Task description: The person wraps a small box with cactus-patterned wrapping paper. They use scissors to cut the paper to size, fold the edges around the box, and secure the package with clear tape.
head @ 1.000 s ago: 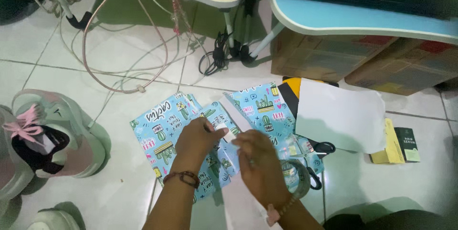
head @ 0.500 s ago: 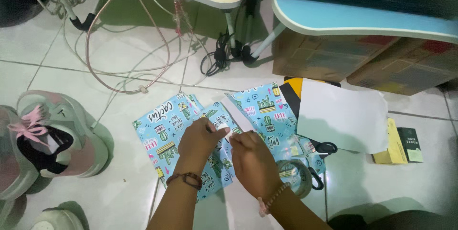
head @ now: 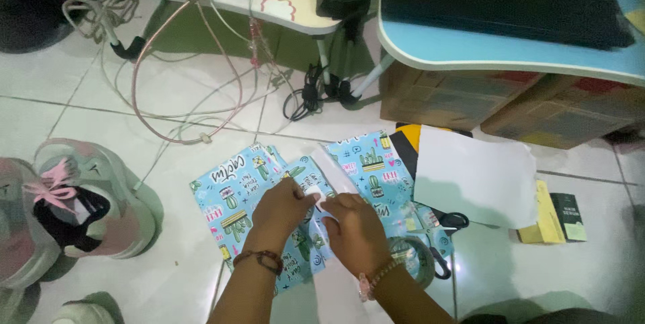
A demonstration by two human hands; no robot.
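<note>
Both hands' grip, left hand (head: 281, 204) and right hand (head: 356, 228), pinches together on the blue cactus-print wrapping paper (head: 232, 189) lying on the floor tiles just left of the white sheet (head: 476, 175), apparently mid-fold, with tape roll (head: 408, 257) nearby.

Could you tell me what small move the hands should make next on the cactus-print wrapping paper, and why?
Probably press the seam flat: left hand and right hand meet over the blue wrapping paper where its folded edges join, and the tape roll lies beside them.

Dark green carton (head: 568, 216) beside yellow box (head: 541, 216), brown cartons (head: 443, 99) behind
</note>
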